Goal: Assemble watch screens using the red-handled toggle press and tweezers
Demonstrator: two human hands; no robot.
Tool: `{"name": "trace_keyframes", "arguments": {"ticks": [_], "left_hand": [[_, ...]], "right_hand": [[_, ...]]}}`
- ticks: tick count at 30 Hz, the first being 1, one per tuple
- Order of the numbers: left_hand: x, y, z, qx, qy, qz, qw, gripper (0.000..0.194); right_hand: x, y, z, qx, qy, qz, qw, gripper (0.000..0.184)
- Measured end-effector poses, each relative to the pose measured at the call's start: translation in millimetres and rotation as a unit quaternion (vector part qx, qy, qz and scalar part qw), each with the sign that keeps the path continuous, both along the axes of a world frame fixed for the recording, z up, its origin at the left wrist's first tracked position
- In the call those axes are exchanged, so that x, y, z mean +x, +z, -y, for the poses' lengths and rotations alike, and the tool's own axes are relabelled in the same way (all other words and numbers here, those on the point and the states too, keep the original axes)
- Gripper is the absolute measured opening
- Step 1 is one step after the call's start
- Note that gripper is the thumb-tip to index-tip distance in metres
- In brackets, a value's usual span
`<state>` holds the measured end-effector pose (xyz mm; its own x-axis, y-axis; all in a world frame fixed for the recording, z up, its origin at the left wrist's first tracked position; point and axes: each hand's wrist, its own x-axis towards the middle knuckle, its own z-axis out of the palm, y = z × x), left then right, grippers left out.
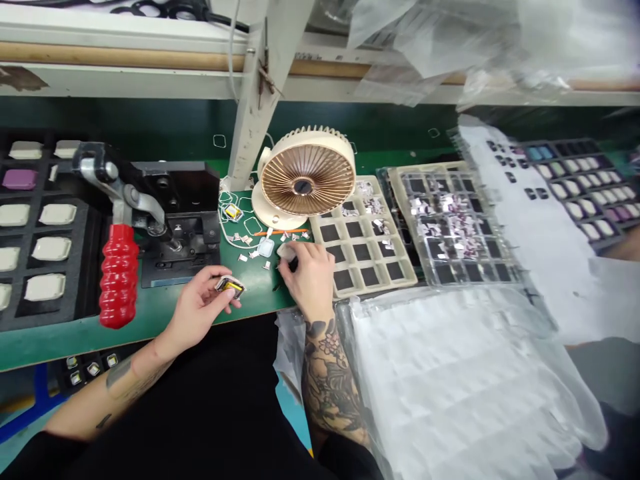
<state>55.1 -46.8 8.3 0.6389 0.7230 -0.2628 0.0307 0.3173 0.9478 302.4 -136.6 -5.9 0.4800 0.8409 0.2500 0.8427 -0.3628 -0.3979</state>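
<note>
Broadly, the green worktop (163, 308) carries many small parts close together, so a sweep of either forearm could scatter them or push some over the near edge. The clamp press (160, 230), left of the left hand, has a red handle (119, 277) hanging downward; an elbow or sleeve might catch it. The fan (306, 177) faces the work; whether it runs cannot be told, but a draught could shift light pieces. The cream tray (375, 288), right of the right hand, could be nudged by the wrist and its contents jumbled. The left hand (200, 305) pinches a small open casing (231, 287), its yellow insert uppermost, above the worktop; a loose or tilted grip could drop it or spill its inside. The right hand (311, 268) has thumb and forefinger closed about a pale piece (287, 252), which too hard a squeeze might flick away. Thin rings (253, 226) and tiny metal tabs (243, 257), lying loose near the fan's base, could be bent or lost beneath a careless hand.
</note>
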Motion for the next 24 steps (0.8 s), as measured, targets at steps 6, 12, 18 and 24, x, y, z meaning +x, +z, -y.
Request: {"name": "trace_keyframes", "arguments": {"ticks": [6,12,18,24], "left_hand": [[3,-4.7,-1,-0.018,-0.002,0.038,0.999,0.045],[0,-9.3,3,0.014,-0.031,0.095,0.995,0.049],[2,-6.1,1,0.029,0.003,0.086,0.996,0.029],[-2,-1.7,0,0.058,-0.023,0.106,0.992,0.039]], "right_hand": [[-54,23.4,13,0.198,0.115,-0.151,0.962,0.038],[-82,19.5,8,0.211,0.211,-0.091,0.950,0.046],[-79,16.9,8,0.220,0.168,-0.197,0.940,0.048],[-81,8.3,6,0.212,0.141,-0.401,0.880,0.019]]}}
